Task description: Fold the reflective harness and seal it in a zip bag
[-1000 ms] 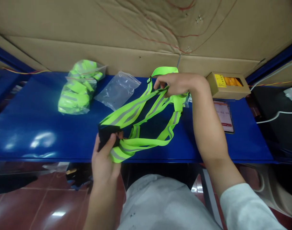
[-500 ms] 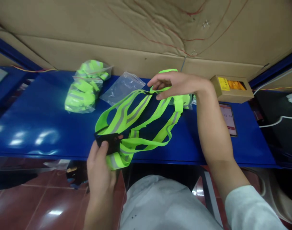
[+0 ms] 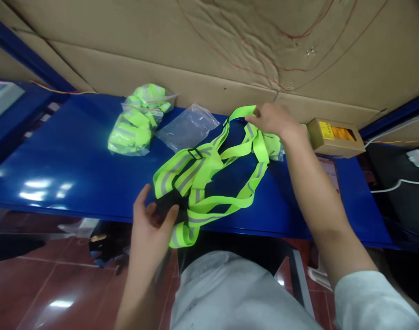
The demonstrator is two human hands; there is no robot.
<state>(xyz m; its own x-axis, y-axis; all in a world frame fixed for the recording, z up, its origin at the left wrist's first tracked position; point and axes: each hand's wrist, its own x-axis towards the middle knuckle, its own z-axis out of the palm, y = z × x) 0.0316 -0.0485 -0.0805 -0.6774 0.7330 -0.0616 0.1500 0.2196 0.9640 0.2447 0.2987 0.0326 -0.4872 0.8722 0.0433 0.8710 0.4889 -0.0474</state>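
- A bag of reflective vests (image 3: 137,121) is laid back left on the blue tabletop (image 3: 58,165), apart from the work.
- Left hand (image 3: 153,224): the black end of the neon reflective strap vest (image 3: 209,176) is pinched at the near edge.
- An empty clear bag (image 3: 190,128) is laid just behind.
- Right hand (image 3: 272,120): the far loop is gripped, so the straps are kept spread over the tabletop.
- A cardboard box (image 3: 335,137) is seen far right.
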